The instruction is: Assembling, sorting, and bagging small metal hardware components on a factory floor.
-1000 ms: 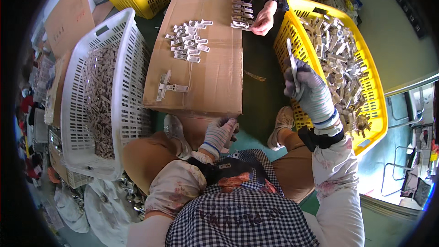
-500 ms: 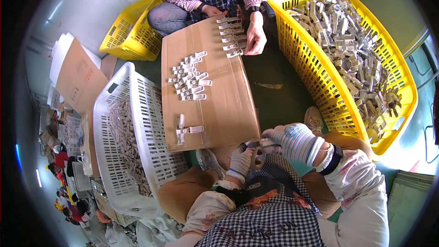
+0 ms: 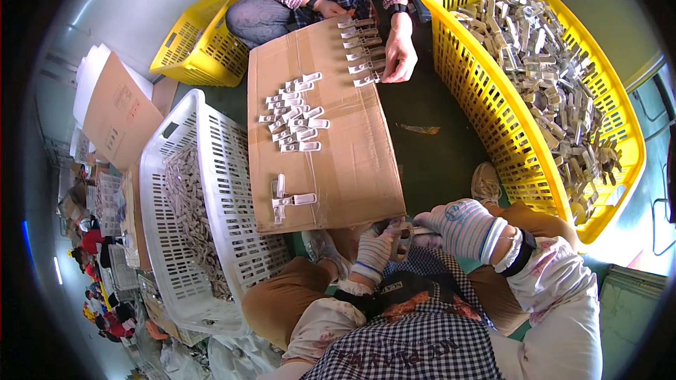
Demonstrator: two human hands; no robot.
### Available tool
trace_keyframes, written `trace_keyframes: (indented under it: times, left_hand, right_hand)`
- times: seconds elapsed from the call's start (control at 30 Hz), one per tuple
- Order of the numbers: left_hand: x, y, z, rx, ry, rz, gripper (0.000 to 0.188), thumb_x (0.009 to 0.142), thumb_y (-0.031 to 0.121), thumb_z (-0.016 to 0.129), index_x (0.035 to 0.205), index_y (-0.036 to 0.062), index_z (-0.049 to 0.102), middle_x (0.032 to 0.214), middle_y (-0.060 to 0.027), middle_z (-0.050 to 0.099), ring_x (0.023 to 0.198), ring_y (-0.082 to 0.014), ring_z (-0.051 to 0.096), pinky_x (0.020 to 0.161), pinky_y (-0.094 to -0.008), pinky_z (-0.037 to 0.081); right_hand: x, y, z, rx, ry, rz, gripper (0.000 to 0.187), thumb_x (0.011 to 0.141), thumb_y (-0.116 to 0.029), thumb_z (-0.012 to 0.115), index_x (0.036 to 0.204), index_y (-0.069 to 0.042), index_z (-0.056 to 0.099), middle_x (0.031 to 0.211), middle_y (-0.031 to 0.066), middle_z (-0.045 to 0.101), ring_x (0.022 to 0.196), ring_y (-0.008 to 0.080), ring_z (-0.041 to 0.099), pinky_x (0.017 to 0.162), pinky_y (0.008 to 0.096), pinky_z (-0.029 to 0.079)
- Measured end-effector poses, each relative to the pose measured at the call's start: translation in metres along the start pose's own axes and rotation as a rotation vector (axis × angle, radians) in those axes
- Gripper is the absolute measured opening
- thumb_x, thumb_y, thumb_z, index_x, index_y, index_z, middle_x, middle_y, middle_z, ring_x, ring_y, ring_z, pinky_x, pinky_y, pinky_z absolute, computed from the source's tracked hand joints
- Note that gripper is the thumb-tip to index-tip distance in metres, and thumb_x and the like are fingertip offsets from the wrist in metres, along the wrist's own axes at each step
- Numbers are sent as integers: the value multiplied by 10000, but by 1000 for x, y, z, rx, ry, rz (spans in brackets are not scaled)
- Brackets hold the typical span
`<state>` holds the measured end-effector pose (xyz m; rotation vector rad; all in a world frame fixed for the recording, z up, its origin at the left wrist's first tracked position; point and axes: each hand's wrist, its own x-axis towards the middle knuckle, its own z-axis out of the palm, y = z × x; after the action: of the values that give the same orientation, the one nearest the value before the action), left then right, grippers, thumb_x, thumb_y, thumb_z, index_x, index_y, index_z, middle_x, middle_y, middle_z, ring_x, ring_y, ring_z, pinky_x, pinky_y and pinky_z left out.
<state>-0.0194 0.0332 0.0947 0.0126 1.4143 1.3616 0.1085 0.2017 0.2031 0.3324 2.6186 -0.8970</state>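
A grey, shiny clip-like piece [image 3: 403, 241] is held up between my hands, just past the near edge of the cardboard box [image 3: 352, 176]. My left hand [image 3: 373, 250], in a striped knit glove, is closed around its left side. From the right, my right hand [image 3: 465, 226], gloved alike, has its fingers closed at the piece's other side; the fingertips are partly hidden. On the box lie a heap of white clips [image 3: 294, 124] and a few more clips [image 3: 293, 200] near its left corner. A row of clips [image 3: 364, 53] lines the far right edge.
Opposite me sits a person whose hand [image 3: 400, 56] rests by the clip row. A yellow basket [image 3: 486, 105] full of shiny grey pieces stands right. A white basket [image 3: 246, 239] of clips stands left, another yellow basket [image 3: 222, 49] behind it. A shoe [image 3: 486, 183] is near my right knee.
My right hand has shifted slightly down and right. The grey piece between my hands has been raised and turned, now showing more clearly. The person opposite keeps a hand at the clip row.
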Motion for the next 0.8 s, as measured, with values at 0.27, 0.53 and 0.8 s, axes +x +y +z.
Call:
trace_keyframes:
  times: [0.27, 0.53, 0.8]
  left_hand:
    - [2, -7, -8, 27, -39, 52, 280, 898, 78, 565, 1138, -67, 561, 997, -153, 635, 689, -240, 645, 550, -345, 569]
    - [0, 0, 2, 68, -3, 29, 283, 924, 159, 593, 1120, -45, 573, 946, -125, 641, 680, -211, 636, 525, -331, 555]
    - [-1, 0, 10, 81, 112, 11, 298, 913, 281, 655, 1032, 8, 640, 787, -54, 652, 514, -145, 535, 457, -292, 440]
  right_hand:
    - [-4, -1, 0, -5, 3, 11, 393, 928, -424, 528, 1112, -86, 609, 887, 137, 660, 850, 333, 650, 745, 422, 516]
    - [-7, -2, 1, -26, -8, 18, 381, 937, -415, 513, 1091, -81, 609, 874, 134, 659, 839, 332, 649, 735, 423, 514]
    - [-7, -2, 5, -64, -52, 22, 398, 948, -428, 482, 1107, -85, 605, 883, 134, 662, 851, 331, 649, 756, 423, 514]
